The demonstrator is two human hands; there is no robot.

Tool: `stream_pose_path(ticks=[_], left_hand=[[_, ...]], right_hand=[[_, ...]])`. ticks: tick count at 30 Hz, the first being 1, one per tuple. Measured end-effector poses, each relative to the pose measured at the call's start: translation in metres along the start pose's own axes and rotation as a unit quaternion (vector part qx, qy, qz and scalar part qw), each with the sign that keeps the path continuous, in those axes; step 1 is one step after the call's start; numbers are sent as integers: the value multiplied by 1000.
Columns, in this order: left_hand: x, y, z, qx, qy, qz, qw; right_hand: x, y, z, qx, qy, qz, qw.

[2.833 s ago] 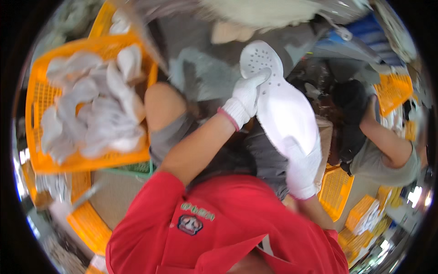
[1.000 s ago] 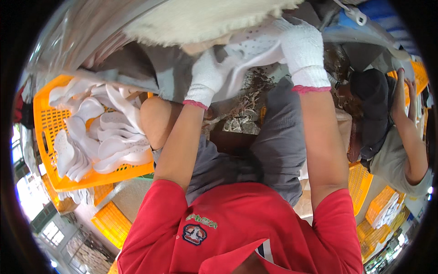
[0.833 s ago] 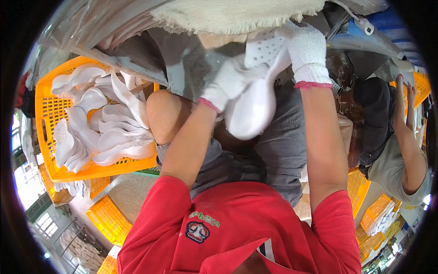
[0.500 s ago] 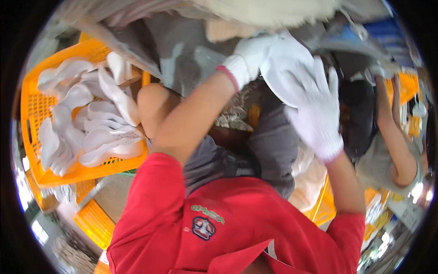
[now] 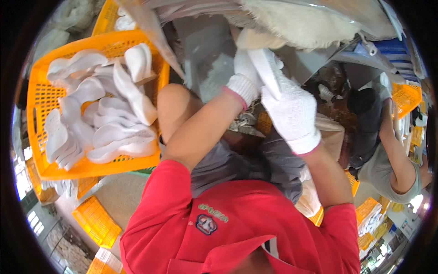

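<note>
A white shoe insole (image 5: pixel 266 73) is held up edge-on between my two white-gloved hands. My left hand (image 5: pixel 247 69) is closed on its left side, close below a pale rounded wheel (image 5: pixel 256 39). From the right, my right hand (image 5: pixel 292 112) grips the same insole, its fingers partly hidden behind it. The insole's upper end reaches the wheel's lower edge, but I cannot tell whether they touch. To the left stands an orange basket (image 5: pixel 36 109) with several white insoles (image 5: pixel 123 112) piled in it.
A grey machine housing (image 5: pixel 205 55) with a fluffy, dust-coated cover (image 5: pixel 301 23) overhangs my hands. Another person's arm (image 5: pixel 394 141) is at the right, beside a further orange basket (image 5: pixel 407 99). Behind at lower left lies an orange crate (image 5: pixel 97 221).
The insole has turned from flat-on to edge-on and moved left. My right hand's spread fingers have closed round it, and that hand has shifted left and down.
</note>
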State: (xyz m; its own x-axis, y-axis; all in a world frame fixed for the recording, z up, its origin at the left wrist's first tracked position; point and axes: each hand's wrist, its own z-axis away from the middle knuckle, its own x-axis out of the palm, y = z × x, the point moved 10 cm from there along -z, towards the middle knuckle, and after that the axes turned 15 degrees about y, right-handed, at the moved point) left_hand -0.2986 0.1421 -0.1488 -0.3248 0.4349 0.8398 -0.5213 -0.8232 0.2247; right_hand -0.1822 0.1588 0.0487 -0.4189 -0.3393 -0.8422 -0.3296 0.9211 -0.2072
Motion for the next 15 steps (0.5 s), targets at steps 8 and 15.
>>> stream_pose_path(ticks=[8, 15], left_hand=[[-7, 0, 26, 13, -7, -79, 997], [-3, 42, 60, 382, 162, -503, 758]], right_hand=[[-21, -6, -4, -8, 29, -11, 999], [-16, -14, -34, -34, 104, -23, 994]])
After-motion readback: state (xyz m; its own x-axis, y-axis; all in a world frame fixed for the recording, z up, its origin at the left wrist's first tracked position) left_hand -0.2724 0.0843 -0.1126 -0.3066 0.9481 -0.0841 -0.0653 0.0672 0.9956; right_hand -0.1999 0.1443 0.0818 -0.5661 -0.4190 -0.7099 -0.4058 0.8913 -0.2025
